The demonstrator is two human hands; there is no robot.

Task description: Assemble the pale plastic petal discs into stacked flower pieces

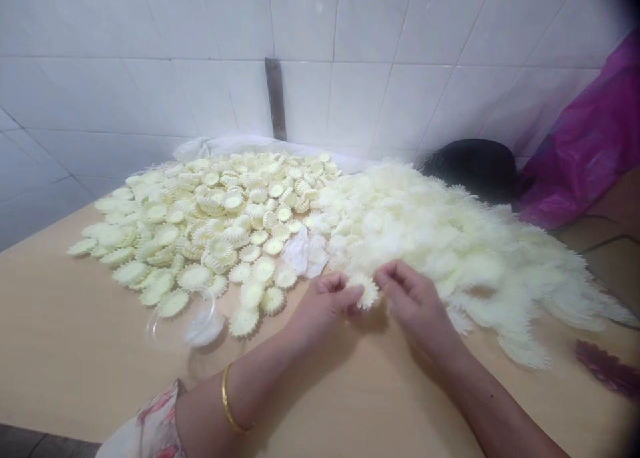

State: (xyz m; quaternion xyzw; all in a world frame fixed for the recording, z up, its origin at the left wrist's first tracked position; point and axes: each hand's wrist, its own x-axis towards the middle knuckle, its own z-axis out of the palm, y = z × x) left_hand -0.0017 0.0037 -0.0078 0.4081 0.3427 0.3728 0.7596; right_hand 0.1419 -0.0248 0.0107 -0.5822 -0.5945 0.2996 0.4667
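My left hand (325, 305) and my right hand (413, 301) meet over the tan table (75, 351) and pinch one small pale yellow fringed flower piece (367, 290) between their fingertips. Both hands are closed on it. Just behind the right hand lies a big loose heap of flat pale fringed pieces (450, 245). To the left spreads a pile of rolled pale flower rounds (210, 231). A gold bangle (229, 405) sits on my left wrist.
A small clear dish (185, 321) holding white stuff stands left of my left hand. A white scrap (305, 255) lies between the piles. A black object (475, 168) and magenta plastic (590, 145) sit at the back right; a dark purple fringed piece (607, 368) lies far right. White tiled wall behind.
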